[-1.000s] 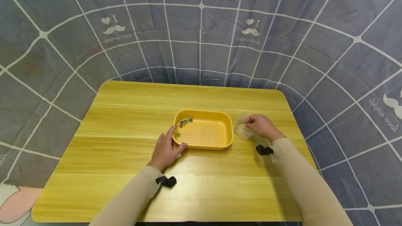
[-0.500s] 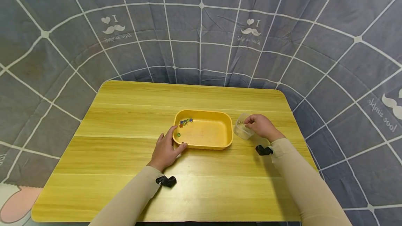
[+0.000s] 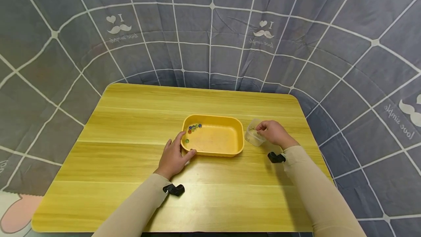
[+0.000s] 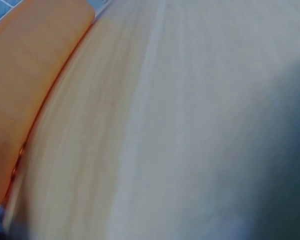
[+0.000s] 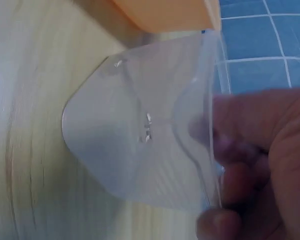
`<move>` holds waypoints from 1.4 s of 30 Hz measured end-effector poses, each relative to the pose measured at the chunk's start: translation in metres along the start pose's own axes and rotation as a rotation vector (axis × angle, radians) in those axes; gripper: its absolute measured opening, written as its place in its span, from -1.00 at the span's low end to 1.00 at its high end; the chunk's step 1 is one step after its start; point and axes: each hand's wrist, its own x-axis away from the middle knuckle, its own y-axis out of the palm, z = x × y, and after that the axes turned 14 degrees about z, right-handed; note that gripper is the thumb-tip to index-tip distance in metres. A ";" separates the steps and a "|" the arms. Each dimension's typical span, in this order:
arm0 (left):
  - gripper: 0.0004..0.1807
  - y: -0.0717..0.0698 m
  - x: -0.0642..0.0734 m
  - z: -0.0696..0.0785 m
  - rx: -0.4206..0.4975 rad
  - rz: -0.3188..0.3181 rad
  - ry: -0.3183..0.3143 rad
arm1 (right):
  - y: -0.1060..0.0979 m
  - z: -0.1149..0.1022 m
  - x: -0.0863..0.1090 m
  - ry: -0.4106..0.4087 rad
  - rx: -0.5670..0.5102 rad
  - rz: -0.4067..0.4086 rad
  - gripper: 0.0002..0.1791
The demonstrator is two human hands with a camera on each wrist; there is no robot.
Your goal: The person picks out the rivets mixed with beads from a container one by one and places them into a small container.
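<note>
Several marbles (image 3: 193, 128) in yellow tray (image 3: 217, 136), left hand (image 3: 171, 159) spread against it; clear cup (image 3: 254, 140) partly veils right hand (image 3: 275, 133), hold unclear

One surface (image 3: 131, 127), one bin (image 3: 218, 137), one cup (image 3: 254, 140) at the bin's three o'clock and two cameras (image 3: 275, 157) are seen. In the bin, one green marble (image 3: 187, 141) is counted at nine o'clock; the marble cluster (image 3: 193, 129) at ten cannot be counted surely.

Left hand (image 3: 171, 159), lower centre, has thumb (image 3: 190, 154) spread from fingers (image 3: 178, 139); right hand (image 3: 275, 133), right of centre, is curled.
</note>
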 end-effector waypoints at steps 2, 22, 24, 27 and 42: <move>-0.10 0.000 0.000 0.000 -0.001 -0.001 -0.003 | 0.000 0.000 -0.001 -0.026 0.027 -0.001 -0.83; -0.11 -0.001 -0.001 0.000 -0.009 -0.014 -0.025 | -0.004 -0.002 -0.008 -0.056 0.067 -0.038 -0.81; -0.11 -0.001 -0.001 0.000 -0.007 -0.014 -0.024 | -0.004 -0.002 -0.008 -0.052 0.066 -0.039 -0.81; -0.10 0.001 -0.001 -0.002 -0.009 -0.009 -0.026 | -0.005 -0.004 -0.008 -0.046 0.065 -0.037 -0.81; -0.10 -0.002 -0.004 0.000 -0.012 -0.021 -0.025 | -0.013 -0.055 -0.023 -0.056 -0.007 -0.029 -0.74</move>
